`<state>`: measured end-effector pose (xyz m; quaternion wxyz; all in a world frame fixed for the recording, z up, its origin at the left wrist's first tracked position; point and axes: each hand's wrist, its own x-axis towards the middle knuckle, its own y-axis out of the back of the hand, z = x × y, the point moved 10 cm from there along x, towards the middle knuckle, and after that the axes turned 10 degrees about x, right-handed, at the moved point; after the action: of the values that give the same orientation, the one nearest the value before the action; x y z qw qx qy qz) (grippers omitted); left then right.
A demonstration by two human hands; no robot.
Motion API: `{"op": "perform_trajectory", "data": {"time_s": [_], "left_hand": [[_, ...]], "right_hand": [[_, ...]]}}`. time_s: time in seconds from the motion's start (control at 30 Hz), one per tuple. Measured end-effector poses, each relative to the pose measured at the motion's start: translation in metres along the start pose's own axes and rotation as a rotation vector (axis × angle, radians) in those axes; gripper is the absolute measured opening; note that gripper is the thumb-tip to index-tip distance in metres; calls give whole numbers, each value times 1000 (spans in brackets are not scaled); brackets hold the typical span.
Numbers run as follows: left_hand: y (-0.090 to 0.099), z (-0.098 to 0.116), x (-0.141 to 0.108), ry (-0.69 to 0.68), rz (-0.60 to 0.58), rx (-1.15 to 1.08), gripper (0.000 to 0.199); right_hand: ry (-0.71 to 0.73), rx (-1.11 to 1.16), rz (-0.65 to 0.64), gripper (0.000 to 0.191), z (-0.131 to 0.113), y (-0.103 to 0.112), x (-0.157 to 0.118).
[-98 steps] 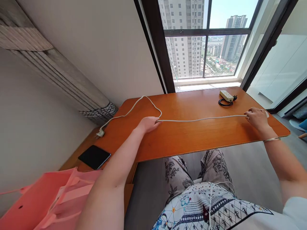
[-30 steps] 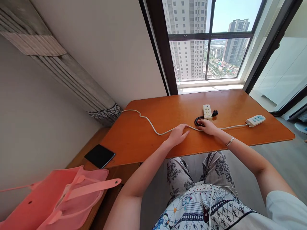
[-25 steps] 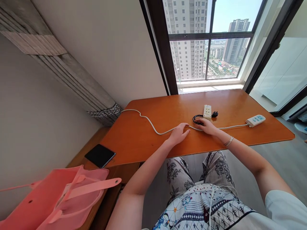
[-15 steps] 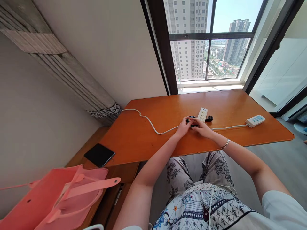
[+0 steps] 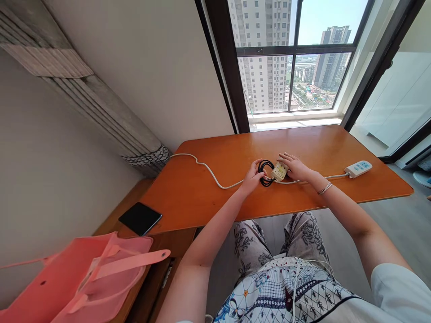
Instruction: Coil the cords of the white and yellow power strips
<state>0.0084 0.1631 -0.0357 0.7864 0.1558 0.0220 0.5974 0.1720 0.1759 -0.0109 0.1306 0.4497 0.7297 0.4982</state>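
Cream power strip (image 5: 279,171) sits near the middle of the orange-brown tabletop (image 5: 229,152) in the head view, tilted, with one end angled toward 7 o'clock; take it as the centre of the clock, with the window (image 5: 292,80) at 12. At its 9 o'clock side is the coiled black cord (image 5: 266,173), pinched between the thumb and fingers of the left hand (image 5: 252,177). Against the strip's 3 o'clock side is the right hand (image 5: 296,168), fingers extended past its upper end; whether they grip it firmly, I cannot tell. Bracelets (image 5: 325,187) circle the right wrist.

A white cable (image 5: 224,187) comes in from the tabletop's edge at 9 o'clock, bends, passes by the left hand and just below the cream strip, then runs to a white power strip (image 5: 358,169) well apart at 3 o'clock. Toward 8 o'clock lies a black tablet (image 5: 140,218), and beyond it an open pink bag (image 5: 74,273). A gathered curtain (image 5: 101,107) slants down from 10 o'clock. Patterned trousers (image 5: 251,242) show at 6 o'clock.
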Motion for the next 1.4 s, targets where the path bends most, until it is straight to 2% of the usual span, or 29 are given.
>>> {"op": "perform_trajectory", "data": {"time_s": [0.13, 0.23, 0.37, 0.5, 0.57, 0.63, 0.73, 0.8, 0.93, 1.13, 1.3, 1.4], "left_hand": [[-4, 20, -4, -88, -5, 48, 57], [14, 32, -5, -93, 118, -17, 47], [71, 41, -11, -47, 353, -219, 33], [140, 52, -25, -80, 539, -389, 32], [174, 52, -35, -71, 667, -464, 29], [205, 49, -50, -66, 844, -530, 24], [234, 44, -67, -54, 1016, -568, 27], [242, 40, -70, -37, 1045, -575, 30], [243, 21, -64, 87, 981, -535, 28], [247, -12, -68, 252, 1038, -492, 29], [265, -28, -71, 282, 1100, -360, 33], [282, -27, -70, 211, 1047, -283, 35]], "right_hand": [[94, -79, -92, 78, -24, -5, 2], [64, -104, -15, 65, -27, 10, -1], [-45, -88, 258, 57, -4, 56, -23], [-198, -129, 516, 59, 33, 107, -70], [-246, -228, 588, 58, 44, 127, -95], [-274, -347, 610, 55, 50, 140, -117], [-289, -461, 628, 51, 53, 152, -145], [-291, -506, 631, 51, 53, 156, -158], [-314, -552, 604, 53, 52, 160, -174], [-385, -583, 575, 48, 58, 170, -190], [-386, -642, 556, 49, 65, 173, -204], [-413, -707, 592, 50, 69, 182, -219]]}}
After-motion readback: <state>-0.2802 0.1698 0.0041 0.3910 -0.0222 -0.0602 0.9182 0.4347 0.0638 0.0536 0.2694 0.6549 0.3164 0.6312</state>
